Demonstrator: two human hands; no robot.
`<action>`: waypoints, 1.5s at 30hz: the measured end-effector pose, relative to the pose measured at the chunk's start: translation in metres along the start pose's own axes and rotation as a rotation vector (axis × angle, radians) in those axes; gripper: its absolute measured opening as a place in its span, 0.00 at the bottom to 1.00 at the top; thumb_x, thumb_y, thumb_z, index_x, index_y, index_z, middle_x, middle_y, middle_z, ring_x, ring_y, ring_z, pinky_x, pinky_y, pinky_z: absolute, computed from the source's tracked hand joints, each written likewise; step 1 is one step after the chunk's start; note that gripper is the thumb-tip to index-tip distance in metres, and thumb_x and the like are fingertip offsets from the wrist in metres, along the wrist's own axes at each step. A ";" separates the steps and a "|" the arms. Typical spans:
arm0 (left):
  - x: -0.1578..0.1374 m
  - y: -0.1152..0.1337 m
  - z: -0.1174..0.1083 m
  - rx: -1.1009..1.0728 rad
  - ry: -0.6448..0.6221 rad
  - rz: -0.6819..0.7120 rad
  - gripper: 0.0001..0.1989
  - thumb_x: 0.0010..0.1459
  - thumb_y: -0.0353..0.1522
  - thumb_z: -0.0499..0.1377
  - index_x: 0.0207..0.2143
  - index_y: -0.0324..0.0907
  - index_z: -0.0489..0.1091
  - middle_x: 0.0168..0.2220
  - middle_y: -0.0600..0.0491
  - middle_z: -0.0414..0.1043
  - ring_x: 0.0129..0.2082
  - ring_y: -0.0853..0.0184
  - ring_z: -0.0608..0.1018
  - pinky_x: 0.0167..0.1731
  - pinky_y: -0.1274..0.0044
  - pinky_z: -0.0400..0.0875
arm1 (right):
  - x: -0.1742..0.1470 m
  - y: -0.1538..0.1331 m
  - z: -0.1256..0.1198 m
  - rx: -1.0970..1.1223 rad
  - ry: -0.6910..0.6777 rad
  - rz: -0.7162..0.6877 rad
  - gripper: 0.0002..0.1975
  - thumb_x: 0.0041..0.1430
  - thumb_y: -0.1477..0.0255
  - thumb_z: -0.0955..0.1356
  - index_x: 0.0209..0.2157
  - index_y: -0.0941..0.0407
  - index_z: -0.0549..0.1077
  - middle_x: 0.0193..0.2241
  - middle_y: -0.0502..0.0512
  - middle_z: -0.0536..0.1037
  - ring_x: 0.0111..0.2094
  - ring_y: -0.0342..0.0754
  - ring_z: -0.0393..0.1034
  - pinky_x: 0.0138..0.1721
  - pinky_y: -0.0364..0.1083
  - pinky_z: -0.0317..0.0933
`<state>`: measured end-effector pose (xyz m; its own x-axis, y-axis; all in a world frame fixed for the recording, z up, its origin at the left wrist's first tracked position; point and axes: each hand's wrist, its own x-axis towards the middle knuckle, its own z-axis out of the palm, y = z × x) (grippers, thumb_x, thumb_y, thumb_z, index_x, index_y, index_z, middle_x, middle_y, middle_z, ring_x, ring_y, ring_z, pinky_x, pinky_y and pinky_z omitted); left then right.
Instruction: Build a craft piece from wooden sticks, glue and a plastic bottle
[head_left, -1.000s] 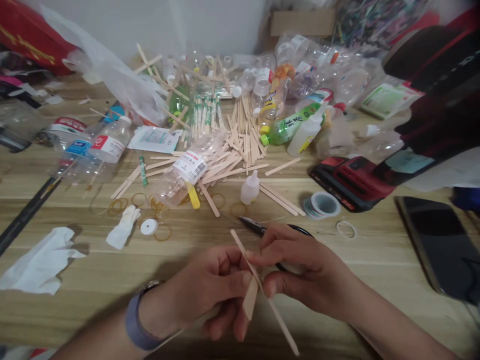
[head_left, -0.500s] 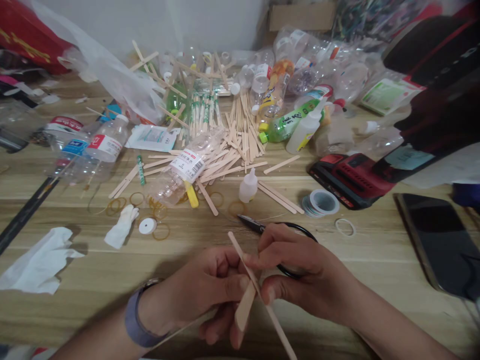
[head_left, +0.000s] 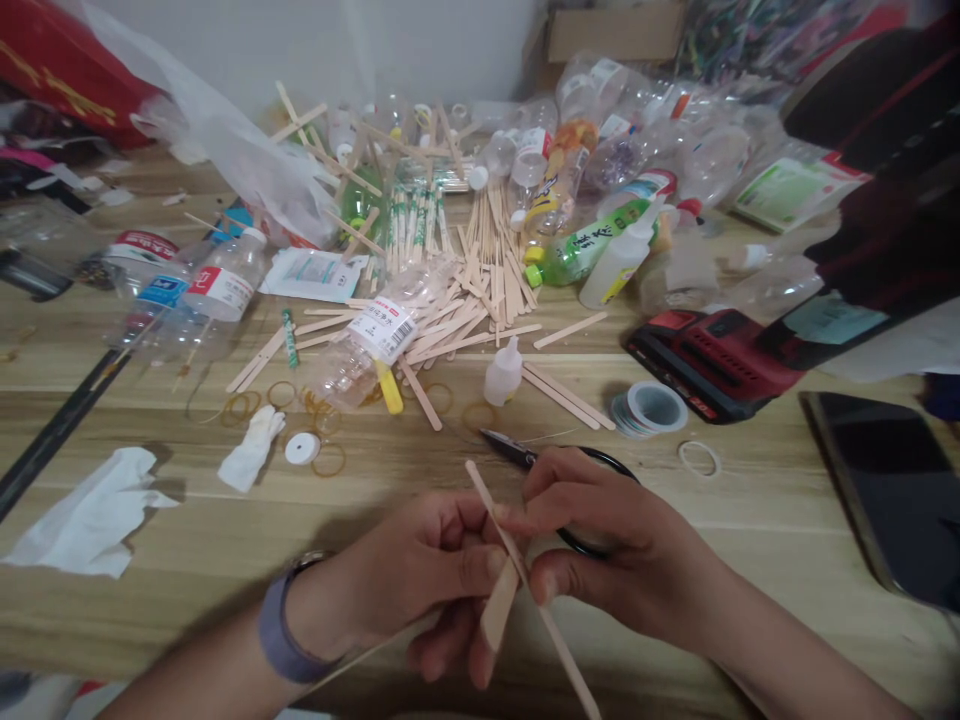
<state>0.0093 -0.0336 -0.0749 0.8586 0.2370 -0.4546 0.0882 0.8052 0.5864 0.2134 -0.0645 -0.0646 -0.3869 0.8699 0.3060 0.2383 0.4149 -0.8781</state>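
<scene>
Head view: both bare hands work above the worktop [head_left: 780, 525], near its near edge, with the fingers of each closed on wood. The left hand [head_left: 442, 575], a lavender band [head_left: 283, 630] around its wrist, pinches a broad flat stick [head_left: 499, 605] whose visible end angles down toward the near edge. Its thumb presses just beside the place where this piece crosses a long stick [head_left: 561, 645]. The right hand [head_left: 604, 530] grips that long stick between thumb and index finger; it slants, one end toward the far edge, the other toward the near edge and the right (whether the two pieces are joined or merely pressed together, I cannot tell).

Just beyond the right hand, and partly hidden by it, lie black scissors [head_left: 506, 447]. Farther toward the far edge stand a small dropper bottle [head_left: 502, 375] and a spool [head_left: 626, 414], near the battery end of a red and black power tool [head_left: 720, 365]. A clear bottle [head_left: 382, 328] rests on its side against a pile of sticks [head_left: 495, 290]. A phone [head_left: 874, 490] lies flat on the right part of the worktop.
</scene>
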 end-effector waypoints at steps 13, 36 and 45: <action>0.002 0.000 -0.004 0.037 0.024 0.028 0.19 0.60 0.47 0.59 0.39 0.40 0.68 0.18 0.57 0.73 0.08 0.77 0.64 0.06 0.87 0.55 | -0.004 -0.007 -0.002 -0.031 -0.035 0.085 0.14 0.65 0.63 0.67 0.50 0.51 0.73 0.29 0.49 0.74 0.32 0.44 0.69 0.35 0.44 0.62; 0.002 -0.001 -0.006 0.015 0.008 0.087 0.19 0.58 0.46 0.62 0.38 0.39 0.70 0.17 0.57 0.73 0.08 0.78 0.63 0.06 0.87 0.52 | -0.005 -0.003 0.005 0.008 0.023 0.008 0.22 0.61 0.56 0.68 0.55 0.46 0.72 0.34 0.52 0.75 0.36 0.46 0.70 0.36 0.44 0.65; 0.002 -0.005 -0.008 -0.005 -0.006 0.089 0.18 0.57 0.45 0.64 0.36 0.39 0.70 0.18 0.56 0.74 0.07 0.78 0.62 0.06 0.87 0.50 | -0.007 0.003 0.010 0.101 0.071 0.015 0.21 0.56 0.57 0.72 0.52 0.44 0.75 0.35 0.51 0.73 0.37 0.46 0.69 0.39 0.46 0.65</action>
<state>0.0064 -0.0325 -0.0839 0.8660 0.3043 -0.3968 0.0089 0.7841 0.6206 0.2081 -0.0724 -0.0734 -0.3188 0.8941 0.3146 0.1517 0.3758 -0.9142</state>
